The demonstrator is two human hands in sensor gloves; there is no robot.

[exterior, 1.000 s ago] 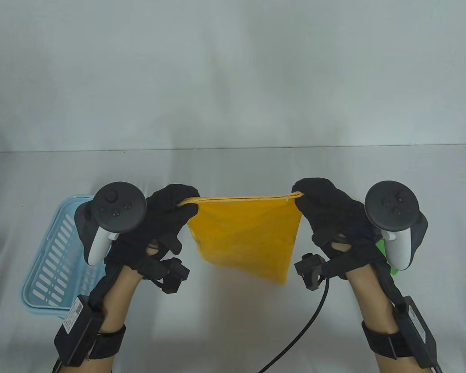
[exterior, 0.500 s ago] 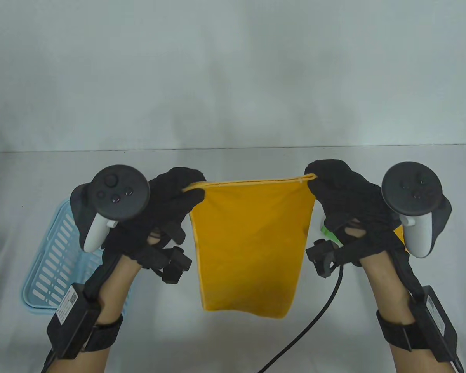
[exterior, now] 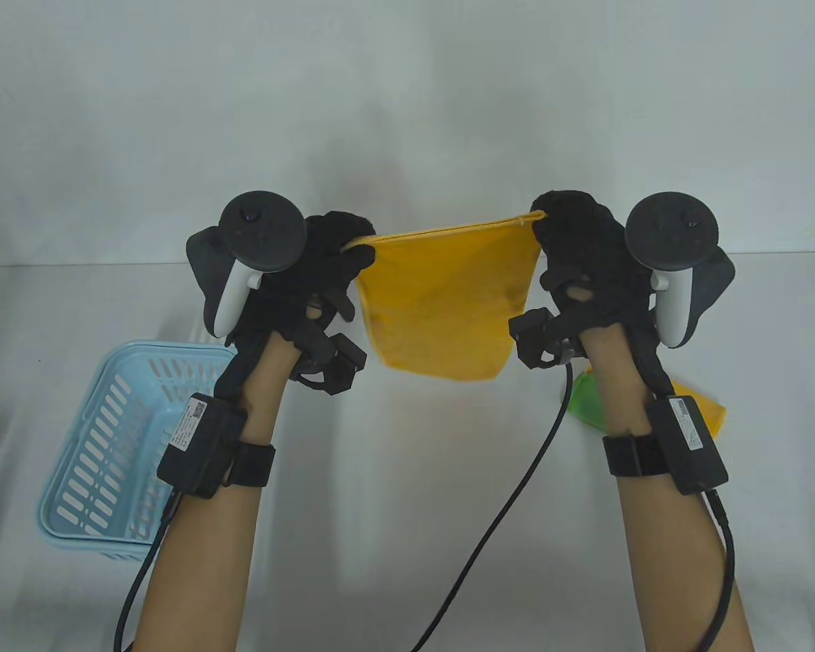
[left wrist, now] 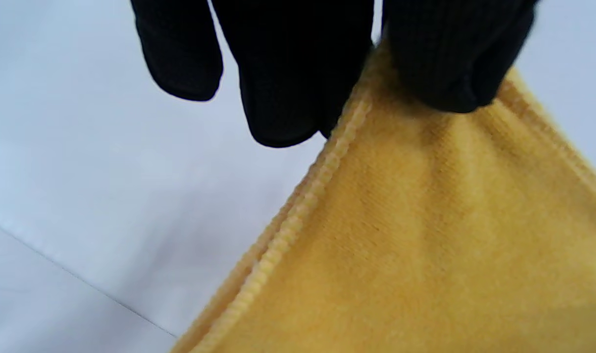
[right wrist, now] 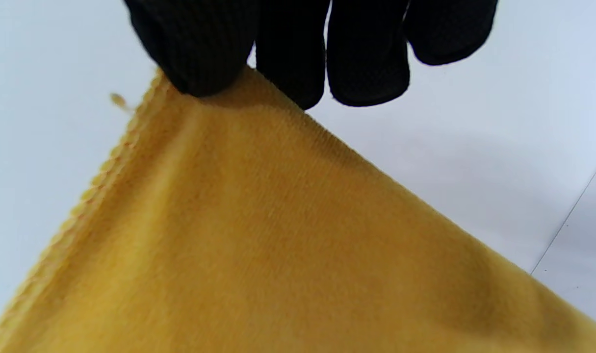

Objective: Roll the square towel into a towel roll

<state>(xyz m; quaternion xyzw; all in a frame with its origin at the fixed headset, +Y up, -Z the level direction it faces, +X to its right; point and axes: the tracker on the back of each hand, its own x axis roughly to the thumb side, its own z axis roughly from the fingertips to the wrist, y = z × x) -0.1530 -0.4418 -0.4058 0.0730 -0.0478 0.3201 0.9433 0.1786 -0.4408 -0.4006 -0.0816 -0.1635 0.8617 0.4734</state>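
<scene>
While both hands hold the towel [exterior: 445,299], the basket [exterior: 102,435] stands beside.

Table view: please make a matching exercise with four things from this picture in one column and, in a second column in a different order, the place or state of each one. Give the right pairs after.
Things:
1. yellow towel
2. blue basket
3. green cloth
4. black cable

Places or states:
A. on the table at the left, beside the left forearm
B. held up by two corners between the left hand and right hand
C. partly hidden behind the right forearm
D. runs down from the right wrist to the bottom edge

Pairs: 1-B, 2-A, 3-C, 4-D
</scene>
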